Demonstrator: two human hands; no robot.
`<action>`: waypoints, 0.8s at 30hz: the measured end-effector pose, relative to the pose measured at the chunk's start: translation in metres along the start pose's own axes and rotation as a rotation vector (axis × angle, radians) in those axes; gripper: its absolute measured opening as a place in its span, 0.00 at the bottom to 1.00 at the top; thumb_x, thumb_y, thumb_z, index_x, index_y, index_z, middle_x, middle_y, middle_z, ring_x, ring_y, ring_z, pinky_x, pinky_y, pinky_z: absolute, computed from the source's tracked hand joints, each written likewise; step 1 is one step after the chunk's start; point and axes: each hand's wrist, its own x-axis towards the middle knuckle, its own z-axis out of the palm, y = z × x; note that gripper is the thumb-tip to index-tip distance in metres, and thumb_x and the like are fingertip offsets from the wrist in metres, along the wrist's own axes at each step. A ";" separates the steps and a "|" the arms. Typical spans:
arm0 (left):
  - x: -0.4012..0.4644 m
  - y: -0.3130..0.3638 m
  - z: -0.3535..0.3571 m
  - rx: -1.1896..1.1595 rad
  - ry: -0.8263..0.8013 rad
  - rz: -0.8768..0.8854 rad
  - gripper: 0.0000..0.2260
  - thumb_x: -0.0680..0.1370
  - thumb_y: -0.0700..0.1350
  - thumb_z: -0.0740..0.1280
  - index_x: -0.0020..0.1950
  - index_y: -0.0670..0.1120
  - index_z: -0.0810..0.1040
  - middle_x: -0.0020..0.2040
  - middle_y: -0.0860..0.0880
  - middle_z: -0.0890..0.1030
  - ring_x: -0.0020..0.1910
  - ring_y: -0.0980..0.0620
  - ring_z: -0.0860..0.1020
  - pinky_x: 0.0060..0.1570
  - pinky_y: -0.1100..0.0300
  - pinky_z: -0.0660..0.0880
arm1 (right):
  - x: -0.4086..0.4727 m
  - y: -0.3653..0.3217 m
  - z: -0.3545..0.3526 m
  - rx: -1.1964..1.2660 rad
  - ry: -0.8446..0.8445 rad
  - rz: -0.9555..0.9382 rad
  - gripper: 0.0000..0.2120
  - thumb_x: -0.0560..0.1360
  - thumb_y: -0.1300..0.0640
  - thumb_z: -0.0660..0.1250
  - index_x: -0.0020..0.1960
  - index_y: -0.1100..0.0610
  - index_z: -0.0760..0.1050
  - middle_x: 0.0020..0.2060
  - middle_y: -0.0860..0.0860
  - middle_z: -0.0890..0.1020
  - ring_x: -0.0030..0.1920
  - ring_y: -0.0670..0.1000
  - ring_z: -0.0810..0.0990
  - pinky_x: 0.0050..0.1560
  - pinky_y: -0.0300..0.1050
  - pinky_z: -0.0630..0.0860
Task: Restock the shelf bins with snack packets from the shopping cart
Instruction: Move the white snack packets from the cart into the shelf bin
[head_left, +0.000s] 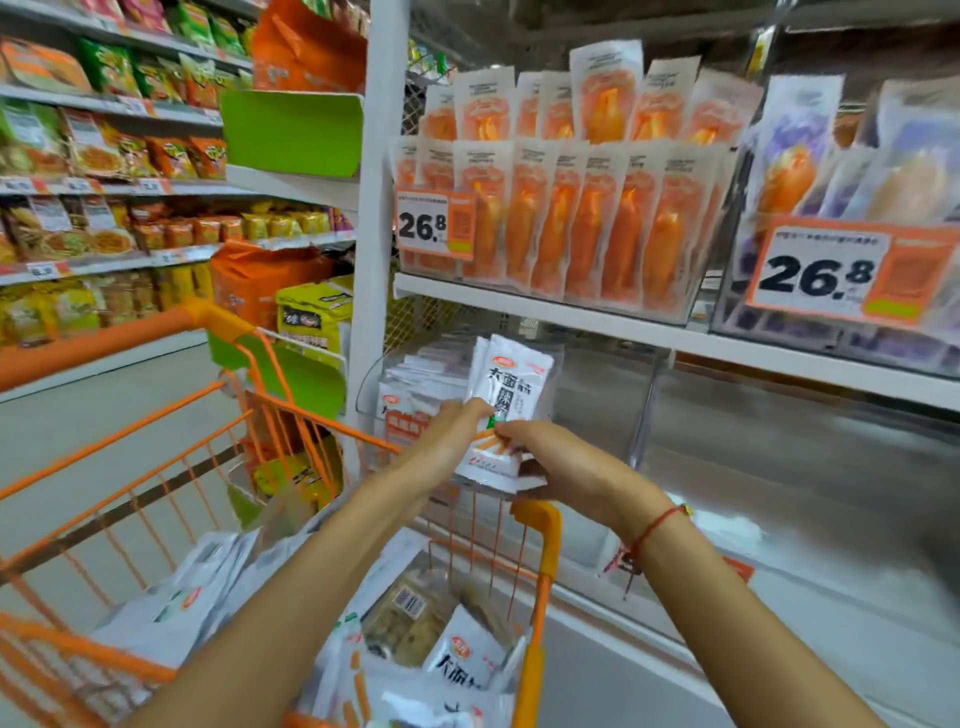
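Both my hands hold a small stack of white snack packets (506, 395) with black characters, upright, just above the cart's far corner. My left hand (457, 431) grips the stack's left edge. My right hand (550, 457) pinches its lower right part. Right behind the stack is a clear shelf bin (410, 395) on the lower shelf, holding several of the same white packets. Below my arms the orange shopping cart (540, 525) holds more white packets (467, 654) and a darker snack pack.
The upper shelf (571, 314) carries clear bins of orange packets (582, 218) and purple packets (810, 156), with 26.8 price tags. To the right of the white-packet bin are clear bins (779, 447) with nothing visible inside. An aisle of snack shelves (104, 171) runs along the left.
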 end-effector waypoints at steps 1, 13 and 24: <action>0.010 0.004 0.000 0.066 -0.015 -0.005 0.20 0.81 0.52 0.56 0.70 0.45 0.67 0.65 0.48 0.70 0.64 0.47 0.70 0.58 0.56 0.67 | 0.002 0.000 -0.008 -0.016 -0.008 0.023 0.09 0.81 0.54 0.57 0.46 0.53 0.72 0.40 0.50 0.76 0.40 0.48 0.76 0.43 0.43 0.77; 0.113 0.035 -0.006 0.657 -0.203 0.171 0.28 0.66 0.42 0.76 0.65 0.45 0.71 0.59 0.47 0.78 0.60 0.45 0.75 0.60 0.51 0.73 | 0.085 0.004 -0.049 -0.388 0.222 -0.041 0.24 0.77 0.59 0.65 0.68 0.62 0.59 0.60 0.59 0.76 0.49 0.51 0.78 0.41 0.39 0.78; 0.133 0.009 0.017 1.293 0.184 0.251 0.33 0.69 0.48 0.74 0.70 0.44 0.64 0.69 0.44 0.65 0.69 0.45 0.61 0.64 0.54 0.62 | 0.132 0.044 -0.028 -0.667 0.253 0.195 0.34 0.76 0.50 0.68 0.70 0.65 0.54 0.62 0.62 0.75 0.59 0.62 0.77 0.57 0.56 0.77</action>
